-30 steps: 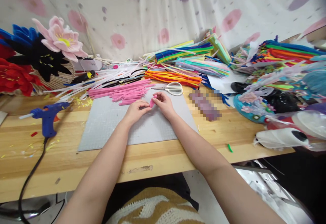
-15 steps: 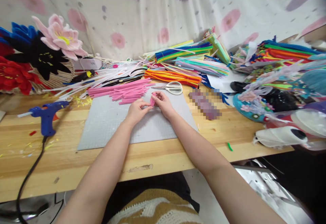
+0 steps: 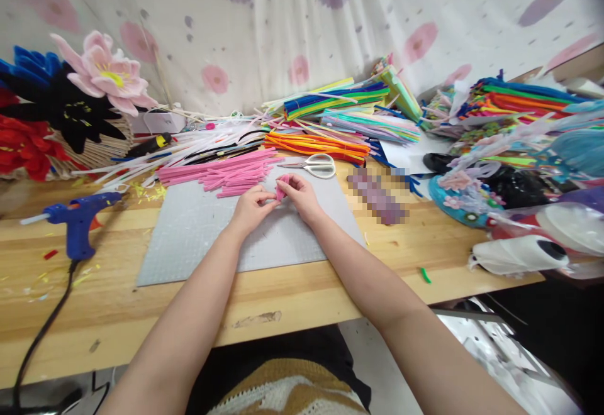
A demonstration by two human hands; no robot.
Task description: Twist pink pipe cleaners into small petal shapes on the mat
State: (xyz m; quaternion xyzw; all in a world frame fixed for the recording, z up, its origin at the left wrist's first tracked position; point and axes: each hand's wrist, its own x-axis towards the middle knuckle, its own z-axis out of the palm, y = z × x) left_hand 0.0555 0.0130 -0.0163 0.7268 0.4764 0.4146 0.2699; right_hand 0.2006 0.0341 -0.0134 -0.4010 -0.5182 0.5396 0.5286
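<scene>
A small bent piece of pink pipe cleaner [image 3: 280, 194] is pinched between my two hands above the grey cutting mat [image 3: 189, 239]. My left hand [image 3: 252, 209] closes on its lower left side with thumb and forefinger. From the right, my right hand [image 3: 299, 195] grips its upper part, and the fingers cover much of it. Just beyond my hands lies a pile of pink pipe cleaners [image 3: 221, 173], cut to different lengths. Scissors with white handles [image 3: 319, 165] rest at the mat's far edge, blades pointing left.
A blue hot glue gun [image 3: 80, 223] with its cord lies at the left, near fuzzy flowers [image 3: 106, 72]. Bundles of orange [image 3: 316, 144] and multicoloured pipe cleaners [image 3: 340, 100] line the back. A white spool [image 3: 516, 254] and a decorated blue item [image 3: 455, 200] sit at the right.
The pink piece has turned slightly between my fingers, and my right fingers now curl further over it. The view has shifted a little; both hands stay over the mat.
</scene>
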